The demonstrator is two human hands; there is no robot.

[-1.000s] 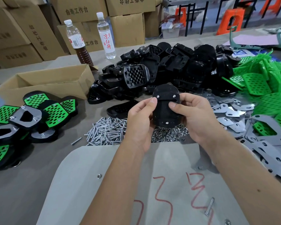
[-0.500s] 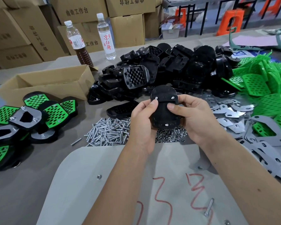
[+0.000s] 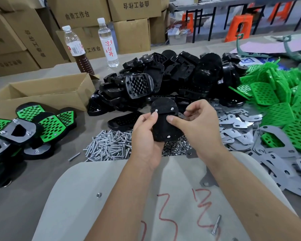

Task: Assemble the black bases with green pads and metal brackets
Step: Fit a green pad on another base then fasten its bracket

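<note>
I hold a black base (image 3: 164, 124) up over the table, its smooth underside toward me with three bolt tips sticking through. My left hand (image 3: 146, 136) grips its left edge, thumb near the upper left bolt. My right hand (image 3: 196, 126) holds the right side, thumb pressed on the middle of the base and fingers curled behind it. A heap of loose black bases (image 3: 172, 80) lies beyond, green pads (image 3: 285, 105) are piled at the right, and grey metal brackets (image 3: 276, 159) spread below them.
Bolts (image 3: 109, 146) and nuts (image 3: 175, 148) lie heaped under my hands. Finished green-and-black assemblies (image 3: 24, 127) sit at the left by an open cardboard box (image 3: 42, 93). Two bottles (image 3: 108, 42) stand behind. A grey board (image 3: 111, 197) with red marks carries a loose bolt (image 3: 216, 225).
The base has tipped slightly left and lowered a little. My right fingers have lifted off its top edge and curled, while the thumb stays on the middle.
</note>
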